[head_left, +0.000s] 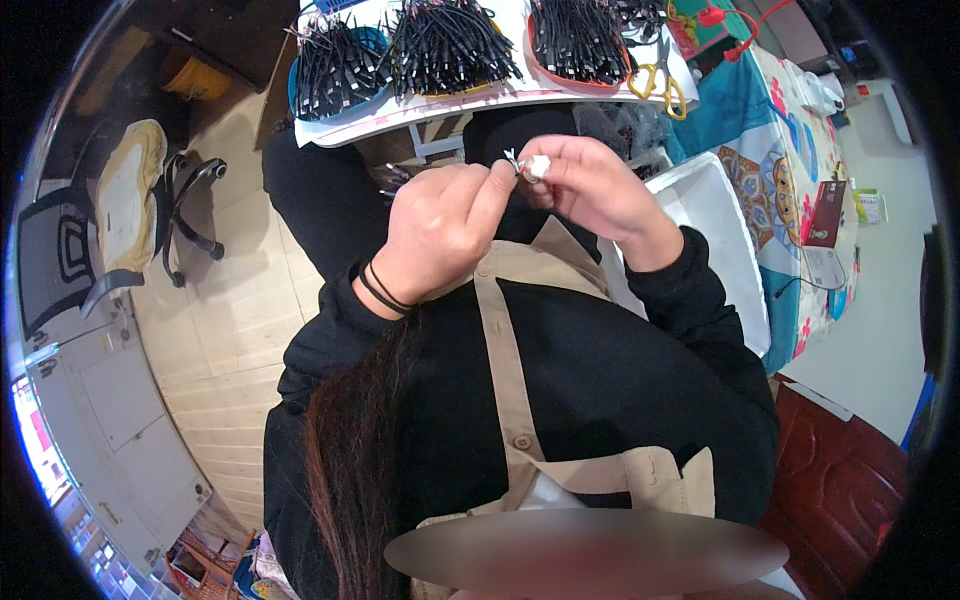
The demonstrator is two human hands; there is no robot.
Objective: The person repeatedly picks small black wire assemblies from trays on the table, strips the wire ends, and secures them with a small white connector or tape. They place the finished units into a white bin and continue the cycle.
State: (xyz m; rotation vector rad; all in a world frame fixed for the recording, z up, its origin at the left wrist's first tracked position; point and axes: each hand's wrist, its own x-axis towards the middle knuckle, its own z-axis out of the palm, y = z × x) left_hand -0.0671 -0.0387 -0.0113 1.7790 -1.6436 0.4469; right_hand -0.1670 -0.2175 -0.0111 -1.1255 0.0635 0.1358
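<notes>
Small white-and-silver piece [539,167]: held up between both hands, just off the worktop's near edge; not set down.
Left hand [440,220]: fingers pinched together on the silvery end, contact partly hidden.
Right hand [598,188]: thumb and forefinger clamped on the white part.
Thin black cables with silver connectors [432,48]: heaped in blue, yellow and red trays on the white worktop [345,130]; finished or waiting, I cannot tell.
Yellow-handled metal scissors [656,84]: beside the red tray, untouched.
Progress: this piece looks underway, unfinished; the remaining count is unclear.
</notes>
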